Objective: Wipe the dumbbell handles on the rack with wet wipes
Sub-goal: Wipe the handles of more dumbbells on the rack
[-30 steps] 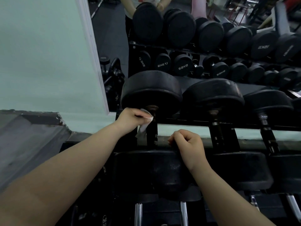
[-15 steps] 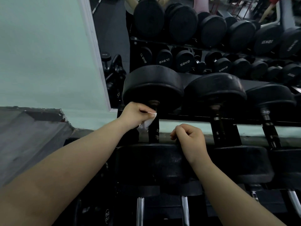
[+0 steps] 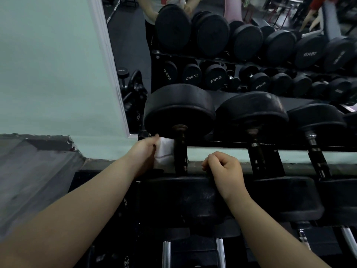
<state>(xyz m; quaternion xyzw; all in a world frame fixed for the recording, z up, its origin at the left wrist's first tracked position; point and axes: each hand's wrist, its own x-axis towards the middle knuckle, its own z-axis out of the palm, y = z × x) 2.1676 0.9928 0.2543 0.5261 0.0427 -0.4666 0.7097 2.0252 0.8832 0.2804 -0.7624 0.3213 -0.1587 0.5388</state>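
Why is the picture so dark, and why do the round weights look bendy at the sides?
Head view: the light is dim, so the black rubber dumbbells blend into shadow; the white wet wipe in the left hand stands out brightest; the wide-angle lens bends everything near the edges.

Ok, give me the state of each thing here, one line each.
Handle: dark, racked with its dumbbell.
Wipe: bunched, pressed against the handle's left side.
Left hand: grips the wipe.
Right hand: fingers curled, nothing visibly held, rests on the near head.
Next handle: bare, untouched.
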